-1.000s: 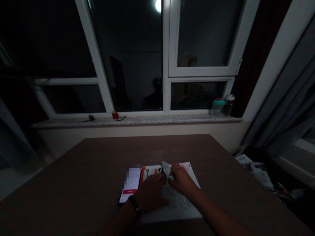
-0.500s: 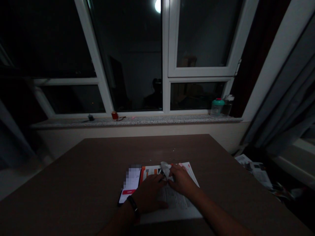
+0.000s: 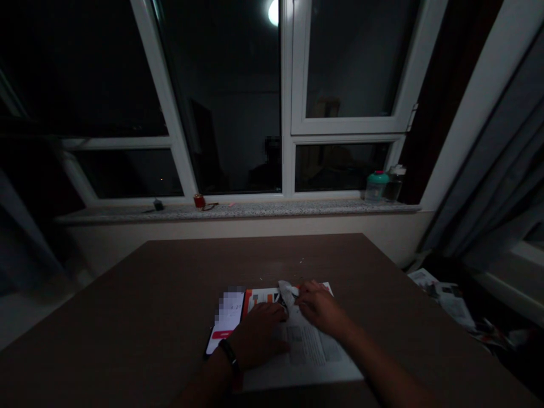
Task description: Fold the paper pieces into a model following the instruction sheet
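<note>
A printed sheet of paper (image 3: 314, 345) with orange and black print along its far left part lies on the table in front of me. My left hand (image 3: 263, 328), wearing a dark wristband, rests flat over its left side with fingers stretched forward. Near the far edge, my right hand (image 3: 318, 306) has its fingers curled and pinched on the paper. Between both hands a pale raised flap of paper (image 3: 287, 290) stands up, creased. Dim light hides the right fingertips in part. A lit phone (image 3: 227, 317) lies just left of the sheet, beside my left hand.
The brown table (image 3: 170, 283) carries small white scraps (image 3: 301, 260) beyond the paper. On the stone sill (image 3: 263, 208) stand a red jar (image 3: 199, 200), a small dark bottle (image 3: 158, 204) and a teal-lidded bottle (image 3: 376, 187). Newspapers (image 3: 453, 306) lie low at right.
My right hand has shifted slightly right, and the paper's near right corner has moved right with it. The raised flap looks longer. My left hand stays in nearly the same place.
</note>
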A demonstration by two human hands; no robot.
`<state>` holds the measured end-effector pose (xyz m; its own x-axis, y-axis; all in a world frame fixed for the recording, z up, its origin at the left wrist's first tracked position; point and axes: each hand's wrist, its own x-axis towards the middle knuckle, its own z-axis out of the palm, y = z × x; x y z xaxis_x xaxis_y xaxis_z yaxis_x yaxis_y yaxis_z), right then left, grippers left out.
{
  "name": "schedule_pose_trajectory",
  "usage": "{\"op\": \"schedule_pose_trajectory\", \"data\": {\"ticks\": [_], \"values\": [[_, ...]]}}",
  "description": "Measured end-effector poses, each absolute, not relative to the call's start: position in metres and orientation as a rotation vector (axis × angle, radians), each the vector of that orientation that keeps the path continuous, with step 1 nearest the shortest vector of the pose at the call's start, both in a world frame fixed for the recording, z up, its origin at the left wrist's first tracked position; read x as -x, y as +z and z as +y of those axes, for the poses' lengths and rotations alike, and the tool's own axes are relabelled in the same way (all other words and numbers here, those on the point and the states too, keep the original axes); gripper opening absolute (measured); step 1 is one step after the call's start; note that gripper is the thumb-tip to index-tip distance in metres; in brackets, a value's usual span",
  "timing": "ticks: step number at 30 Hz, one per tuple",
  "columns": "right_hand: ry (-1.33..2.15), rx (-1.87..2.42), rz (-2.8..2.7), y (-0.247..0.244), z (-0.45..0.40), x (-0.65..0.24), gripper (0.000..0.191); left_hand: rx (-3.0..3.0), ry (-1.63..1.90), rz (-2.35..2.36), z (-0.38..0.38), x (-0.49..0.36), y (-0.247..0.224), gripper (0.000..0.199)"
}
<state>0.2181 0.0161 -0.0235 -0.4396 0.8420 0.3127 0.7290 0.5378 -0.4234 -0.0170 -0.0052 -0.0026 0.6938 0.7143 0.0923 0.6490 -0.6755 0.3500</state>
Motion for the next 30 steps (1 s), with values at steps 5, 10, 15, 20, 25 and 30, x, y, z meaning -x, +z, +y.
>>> {"op": "schedule_pose_trajectory", "data": {"ticks": [5, 10, 15, 20, 25, 30], "values": [[0.334, 1.258, -2.284, -0.026, 0.02, -0.222, 0.028, -2.622, 0.302, 1.092, -0.003, 0.02, 0.0, 0.042], [0.316, 1.261, -2.256, -0.027, 0.019, -0.221, 0.024, -2.609, 0.296, 1.082, -0.004, 0.021, 0.005, 0.038], [0.339, 1.152, -2.273, -0.028, 0.017, -0.22, 0.023, -2.592, 0.277, 1.176, -0.001, 0.023, -0.004, 0.056], [0.443, 0.989, -2.353, -0.025, 0.012, -0.217, 0.022, -2.638, 0.371, 1.183, 0.005, 0.029, -0.018, 0.047], [0.505, 0.903, -2.375, -0.024, 0.009, -0.213, 0.026, -2.587, 0.381, 1.365, 0.003, 0.025, -0.015, 0.046], [0.464, 0.992, -2.386, -0.026, 0.009, -0.209, 0.028, -2.572, 0.367, 1.498, -0.003, 0.021, -0.011, 0.047]]}}
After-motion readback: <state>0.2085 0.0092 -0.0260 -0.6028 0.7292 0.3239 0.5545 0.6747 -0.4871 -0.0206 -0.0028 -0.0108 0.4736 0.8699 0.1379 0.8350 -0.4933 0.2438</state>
